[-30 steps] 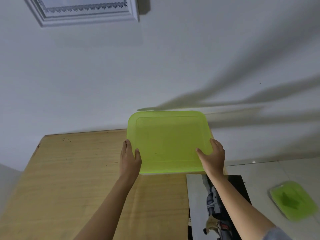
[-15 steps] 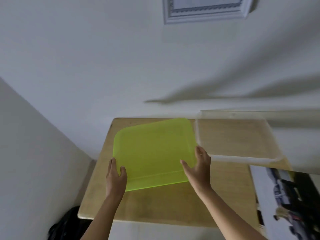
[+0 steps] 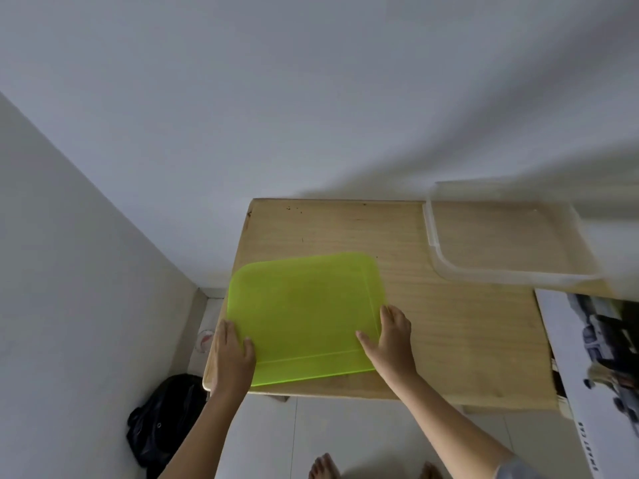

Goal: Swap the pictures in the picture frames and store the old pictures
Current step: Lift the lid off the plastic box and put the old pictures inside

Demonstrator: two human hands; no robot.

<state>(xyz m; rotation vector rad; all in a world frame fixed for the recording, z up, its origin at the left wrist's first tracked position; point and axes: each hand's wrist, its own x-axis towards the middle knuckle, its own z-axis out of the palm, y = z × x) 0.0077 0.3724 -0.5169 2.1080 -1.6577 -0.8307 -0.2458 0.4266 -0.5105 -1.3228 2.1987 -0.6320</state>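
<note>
A translucent green box lid (image 3: 306,316) lies low over the left part of the wooden table (image 3: 449,333). My left hand (image 3: 232,357) grips its near left corner and my right hand (image 3: 390,335) grips its near right edge. The open clear plastic storage box (image 3: 511,274) stands at the table's far right, with nothing visible inside. A car picture with a white border (image 3: 594,368) lies at the table's right edge, partly cut off by the frame.
White walls meet in a corner at the left. A black bag (image 3: 166,416) sits on the tiled floor beside the table's left leg. My bare feet (image 3: 325,466) show at the bottom. A small round object (image 3: 204,338) lies on the floor by the wall.
The lid came off the clear box and travelled left and down toward the table's left side, held by both hands. The view swung left; the wall frame is out of sight.
</note>
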